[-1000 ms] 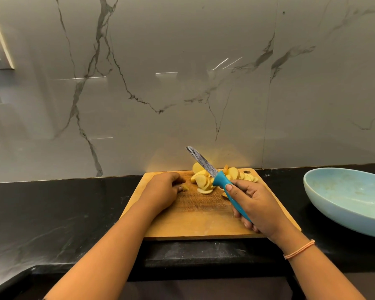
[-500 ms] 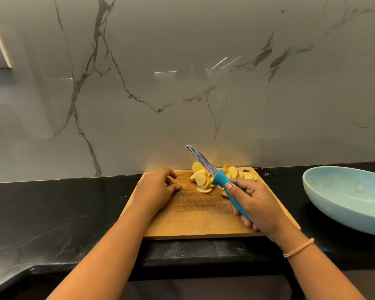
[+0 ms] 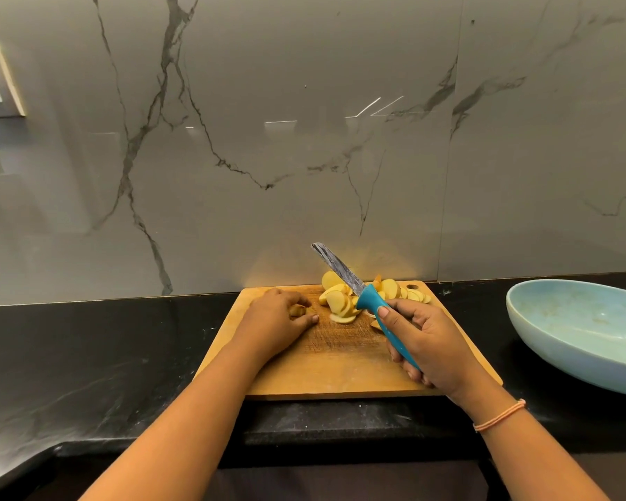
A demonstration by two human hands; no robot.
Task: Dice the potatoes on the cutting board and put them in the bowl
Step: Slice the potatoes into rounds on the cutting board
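On the left I recorded a black, white-veined stone bench (image 3: 87, 356) running along a grey marble-patterned wall (image 3: 268, 139). A rectangular wooden cutting board (image 3: 340, 370) lay on the bench at centre. The left hand (image 3: 275, 320) rested on the board's far left part, fingers curled down and thumb drawn in, pinching a small yellow potato piece (image 3: 297, 310) against the wood. Just to the right of it, at the board's far edge, lay a loose heap of pale yellow potato slices (image 3: 340, 301), some overlapping, none yet diced. A knife with a teal plastic handle and a mottled steel blade (image 3: 367, 301) stood raised over that heap, its tip pointing up and to the left, clear of the board. The right hand (image 3: 430, 341) was wrapped fully round the handle, thumb laid along its top. A thin pink band (image 3: 499, 415) circled the right wrist. At far right, apart from the board, a wide, shallow, light blue ceramic bowl (image 3: 575, 320) sat on the bench; I saw no potato in it.
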